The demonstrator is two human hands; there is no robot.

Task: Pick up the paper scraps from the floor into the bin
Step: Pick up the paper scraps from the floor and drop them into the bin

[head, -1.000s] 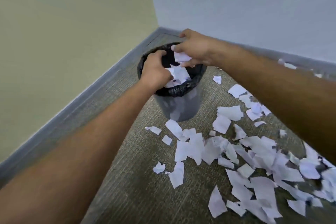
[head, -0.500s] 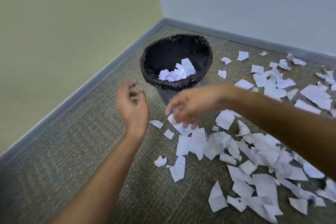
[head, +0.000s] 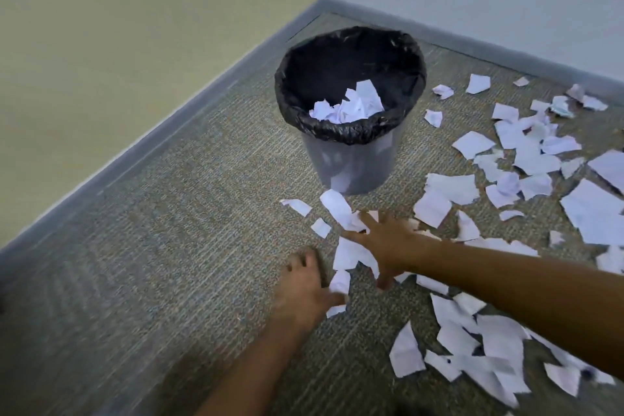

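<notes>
1. Both my hands are down at the carpet (head: 141,280) right now, going in on the clump of paper scraps (head: 351,255) at about 6 o'clock from the bin (head: 351,165).
2. My right hand (head: 388,243) is spread flat, fingers straight and splayed over the scraps, pressing on them more than gripping. Nothing is pinched in it as far as I can see.
3. My left hand (head: 304,290) is at roughly 8 o'clock of the right one, fingers loosely out, thumb side just touching a small scrap. It's a bit blurry, but it doesn't look closed on anything.
4. The bin sits near the corner of the room with a black liner (head: 347,127) folded over its rim, and there's already a small heap of paper inside (not much compared to what's left).
5. Most of the mess is still on the floor: a wide scatter running from 3 o'clock of the bin round to 5 o'clock, well out toward the right edge of my view.
6. How it'll handle, my guess: this stuff is feather-light, thin and floppy, and it lies dead flat on carpet, so picking at edges one by one would be slow. It should crumple fine with no harm done.
7. I reckon the best grab is to rake both hands together and scoop the bunch between my palms, squeezing so loose bits don't flutter off.
</notes>
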